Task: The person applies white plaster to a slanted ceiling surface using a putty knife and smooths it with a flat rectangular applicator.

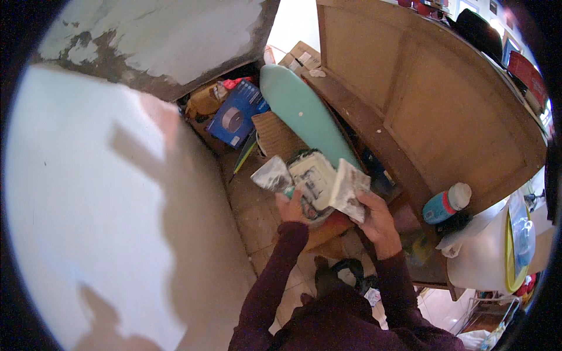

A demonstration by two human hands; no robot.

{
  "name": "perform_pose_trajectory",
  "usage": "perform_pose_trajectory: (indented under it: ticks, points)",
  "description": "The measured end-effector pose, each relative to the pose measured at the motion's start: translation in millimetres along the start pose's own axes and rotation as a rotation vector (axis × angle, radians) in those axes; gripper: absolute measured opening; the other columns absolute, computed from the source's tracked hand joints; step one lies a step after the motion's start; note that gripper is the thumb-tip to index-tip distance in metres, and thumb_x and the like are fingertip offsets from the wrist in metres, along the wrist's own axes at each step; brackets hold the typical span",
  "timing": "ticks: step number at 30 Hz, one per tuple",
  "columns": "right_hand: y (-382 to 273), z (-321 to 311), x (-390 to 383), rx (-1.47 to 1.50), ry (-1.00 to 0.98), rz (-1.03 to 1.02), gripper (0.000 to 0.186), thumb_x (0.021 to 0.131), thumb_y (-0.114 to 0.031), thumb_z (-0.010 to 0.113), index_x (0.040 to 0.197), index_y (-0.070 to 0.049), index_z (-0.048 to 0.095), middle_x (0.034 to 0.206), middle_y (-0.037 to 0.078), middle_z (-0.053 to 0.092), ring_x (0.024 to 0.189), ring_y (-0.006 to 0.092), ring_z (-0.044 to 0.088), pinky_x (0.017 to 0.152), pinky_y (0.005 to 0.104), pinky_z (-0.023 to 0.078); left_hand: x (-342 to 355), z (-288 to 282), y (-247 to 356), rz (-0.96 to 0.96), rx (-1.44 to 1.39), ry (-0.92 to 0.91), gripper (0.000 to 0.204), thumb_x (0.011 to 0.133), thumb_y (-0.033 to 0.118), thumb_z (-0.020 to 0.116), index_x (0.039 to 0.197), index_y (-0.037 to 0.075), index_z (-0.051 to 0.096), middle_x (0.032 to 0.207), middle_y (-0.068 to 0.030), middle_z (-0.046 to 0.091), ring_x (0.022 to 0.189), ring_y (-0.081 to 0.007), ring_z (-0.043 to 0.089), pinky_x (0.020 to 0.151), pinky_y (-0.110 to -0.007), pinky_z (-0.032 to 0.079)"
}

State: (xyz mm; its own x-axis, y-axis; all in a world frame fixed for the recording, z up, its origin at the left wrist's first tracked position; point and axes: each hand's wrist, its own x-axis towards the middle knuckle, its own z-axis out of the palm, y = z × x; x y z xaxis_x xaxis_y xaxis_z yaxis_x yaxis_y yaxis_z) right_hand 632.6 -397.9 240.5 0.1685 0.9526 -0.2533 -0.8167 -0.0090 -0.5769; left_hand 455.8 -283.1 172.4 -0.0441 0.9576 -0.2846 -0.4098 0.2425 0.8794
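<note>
My left hand (291,207) is closed at the near left of a round tub (313,182) whose top is smeared with cream-coloured paste and dark marks. In its grip is what looks like a putty knife (272,174), with a wide grey-white blade pointing up and left and a bit of teal at the handle. On the tub's right, my right hand (376,219) grips a flat piece smeared with white paste (350,190), held tilted. Its handle, if any, is hidden by the fingers. The tub's underside is mostly hidden.
A pale green board (301,111) leans beyond the tub, beside brown cardboard (275,136) and a blue box (238,114). To the left runs a white wall (88,193). A wooden cabinet panel (433,88), a blue bottle (440,206) and a yellow-rimmed bucket (480,257) stand right.
</note>
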Motion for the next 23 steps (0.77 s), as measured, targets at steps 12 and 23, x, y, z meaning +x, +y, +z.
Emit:
perform_pose_trajectory:
  ticks: [12,23]
  points:
    - [-6.2,23.0,-81.4,-0.140,0.316,-0.393,0.045,0.089,-0.011,0.062,0.131,0.001,0.052,0.123,0.009,0.062,0.107,0.0218,0.063,0.096,0.0355,0.050,123.4,187.3,-123.2,0.003,0.103,-0.073,0.078,0.085,0.016,0.068,0.145,-0.003,0.021,0.135,-0.0263,0.045,0.104,-0.0335,0.054,0.086,-0.042,0.043]
    - [15.2,-9.7,-61.5,-0.048,0.209,-0.288,0.052,0.093,-0.020,0.060,0.140,-0.004,0.043,0.129,0.014,0.058,0.114,0.0268,0.061,0.094,0.0393,0.052,85.4,79.4,-68.5,0.023,-0.088,-0.480,0.046,0.086,0.025,0.073,0.120,0.012,0.043,0.088,-0.0146,0.067,0.061,-0.0253,0.065,0.040,-0.034,0.046]
